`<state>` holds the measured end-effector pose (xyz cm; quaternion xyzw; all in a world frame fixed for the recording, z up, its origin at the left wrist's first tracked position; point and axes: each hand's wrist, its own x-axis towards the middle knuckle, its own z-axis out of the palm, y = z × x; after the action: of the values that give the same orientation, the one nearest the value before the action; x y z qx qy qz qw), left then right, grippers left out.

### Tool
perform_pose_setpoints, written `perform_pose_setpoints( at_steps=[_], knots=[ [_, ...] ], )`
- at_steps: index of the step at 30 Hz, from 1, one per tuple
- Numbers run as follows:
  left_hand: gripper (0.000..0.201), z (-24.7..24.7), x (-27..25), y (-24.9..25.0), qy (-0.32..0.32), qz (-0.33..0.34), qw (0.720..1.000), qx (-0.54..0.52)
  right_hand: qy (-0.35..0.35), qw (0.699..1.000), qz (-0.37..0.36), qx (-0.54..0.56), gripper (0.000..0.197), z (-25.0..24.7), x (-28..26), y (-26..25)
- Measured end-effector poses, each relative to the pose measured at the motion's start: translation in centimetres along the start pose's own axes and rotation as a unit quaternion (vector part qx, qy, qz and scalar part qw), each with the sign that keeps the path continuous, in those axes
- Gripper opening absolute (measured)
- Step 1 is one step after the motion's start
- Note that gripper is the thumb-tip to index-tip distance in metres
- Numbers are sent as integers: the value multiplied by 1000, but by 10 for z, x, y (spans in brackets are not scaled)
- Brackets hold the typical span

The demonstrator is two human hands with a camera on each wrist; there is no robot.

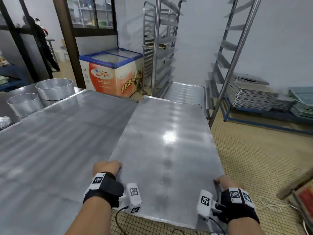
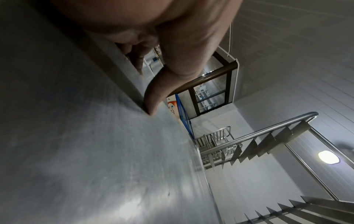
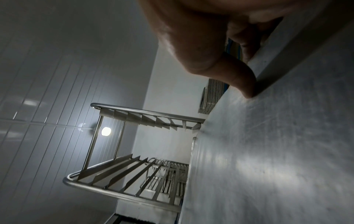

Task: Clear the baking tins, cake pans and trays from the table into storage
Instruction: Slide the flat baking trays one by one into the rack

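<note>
A large flat metal baking tray [image 1: 166, 141] is held level over the table's right edge, its far end pointing at the rack. My left hand [image 1: 110, 166] grips the tray's left rim near the front corner. In the left wrist view the thumb [image 2: 151, 97] presses on top of the tray [image 2: 95, 151] while the fingers curl under the rim. My right hand [image 1: 227, 182] grips the right rim the same way, thumb [image 3: 241, 75] on the tray [image 3: 268, 151]. Two round cake pans [image 1: 55, 89] [image 1: 23, 103] stand on the steel table [image 1: 50, 141] at the far left.
A tall steel tray rack [image 1: 162, 48] stands straight ahead with a tray [image 1: 184, 94] on a low rail. A second rack [image 1: 237, 56] is to its right. Stacked trays [image 1: 250, 97] lie on a low blue shelf. A chest freezer [image 1: 111, 72] sits behind the table.
</note>
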<state>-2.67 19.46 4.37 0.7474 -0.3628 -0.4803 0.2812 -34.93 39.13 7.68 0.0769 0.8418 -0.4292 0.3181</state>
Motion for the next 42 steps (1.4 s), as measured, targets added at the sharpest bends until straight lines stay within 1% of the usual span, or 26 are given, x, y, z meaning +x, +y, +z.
perform_pose_setpoints(
  at_steps=[1,3,5,7,9,12,15,16,18,19,21,24,26,28,30,31,33,34,36,37,38,39,40,42],
  knots=[
    [26,9,3,5,4,2,1000,-7,7,1000,6,4,21,-4,5,-5],
    [24,25,4,16,-23,7,1000,9,9,1000,18,2,19,-6,17,-12],
    [26,42,11,24,-24,6,1000,13,10,1000,-4,29,27,-5,28,-15],
    [34,56,17,33,-23,7,1000,17,-1,999,1,53,32,-2,39,-20],
    [33,68,19,45,-41,7,998,39,-1,999,-6,41,35,1,53,-27],
    [29,86,30,60,-34,12,998,53,22,999,13,27,29,6,69,-43],
    [31,106,48,69,-21,19,998,60,19,1000,14,10,13,16,85,-62],
    [32,113,54,71,-24,17,998,64,19,1000,23,-2,13,19,90,-68],
    [35,124,65,75,-26,11,998,64,11,999,23,-20,24,23,102,-77],
    [35,129,69,80,-27,11,997,68,4,1000,23,-15,23,27,105,-86],
    [34,139,77,90,-18,15,997,69,3,999,23,-40,13,32,106,-100],
    [31,151,94,106,-23,14,997,69,-7,999,26,-45,35,42,119,-116],
    [30,159,105,115,-32,13,997,75,6,998,35,-49,35,47,124,-129],
    [41,168,115,123,-30,26,996,84,13,998,33,-57,30,54,133,-140],
    [59,178,128,132,-29,39,994,101,10,998,22,-57,25,62,142,-150],
    [58,184,133,138,-34,40,992,114,14,998,16,-63,29,68,147,-157],
    [38,194,145,152,-56,37,988,137,3,996,-8,-85,35,78,159,-169],
    [31,199,149,160,-65,36,987,143,9,996,-7,-94,30,81,165,-174],
    [34,212,165,174,-69,35,985,153,18,994,-1,-109,11,89,176,-187],
    [37,218,171,181,-72,38,984,159,10,995,-4,-104,10,93,180,-193],
    [38,223,177,186,-76,46,982,165,-1,996,-4,-87,13,97,186,-199],
    [37,229,184,191,-80,43,981,171,-11,997,-6,-72,20,101,192,-204],
    [35,234,190,195,-82,40,980,175,-29,997,-7,-70,22,106,198,-209],
    [35,242,194,206,-91,42,978,184,-39,996,1,-78,10,112,205,-218]
  ],
)
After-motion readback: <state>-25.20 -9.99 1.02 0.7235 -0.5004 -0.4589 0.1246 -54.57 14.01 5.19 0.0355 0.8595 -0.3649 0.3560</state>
